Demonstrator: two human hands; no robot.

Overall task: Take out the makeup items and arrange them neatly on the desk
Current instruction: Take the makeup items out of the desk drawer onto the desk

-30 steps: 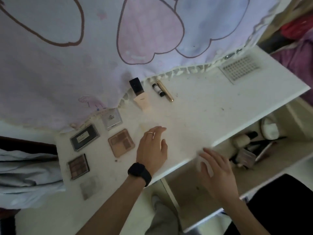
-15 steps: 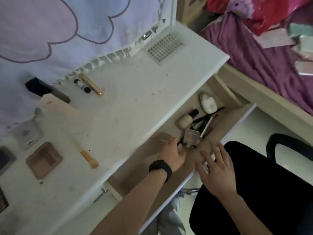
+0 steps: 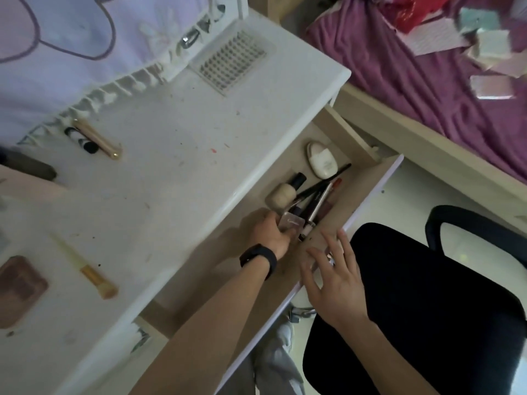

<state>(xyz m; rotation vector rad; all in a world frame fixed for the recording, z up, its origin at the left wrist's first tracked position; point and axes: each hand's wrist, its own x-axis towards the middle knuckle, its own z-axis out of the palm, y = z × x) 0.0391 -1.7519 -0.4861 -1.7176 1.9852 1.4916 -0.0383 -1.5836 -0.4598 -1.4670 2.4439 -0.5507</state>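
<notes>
My left hand [image 3: 271,233], with a black watch at the wrist, is inside the open drawer [image 3: 368,192] and grips a small clear square compact [image 3: 291,222]. Beside it lie a beige foundation bottle [image 3: 282,194], several dark pencils and brushes [image 3: 319,195] and a white oval case [image 3: 320,162]. My right hand [image 3: 335,276] rests spread on the drawer's front edge and holds nothing. On the white desk [image 3: 182,143] lie a gold-ferruled brush [image 3: 85,267], a brown palette [image 3: 20,289], a gold tube [image 3: 97,138] and a small black-and-white tube [image 3: 81,140].
A lash tray [image 3: 232,62] sits at the desk's back right corner. A lilac cloth [image 3: 85,32] hangs over the back. A black chair [image 3: 427,303] stands below the drawer, and a bed with purple sheets [image 3: 422,81] is to the right.
My view swung right from the desk to the drawer. My left hand left the desktop, reached into the drawer and closed on the clear compact. A brush now lies on the desk.
</notes>
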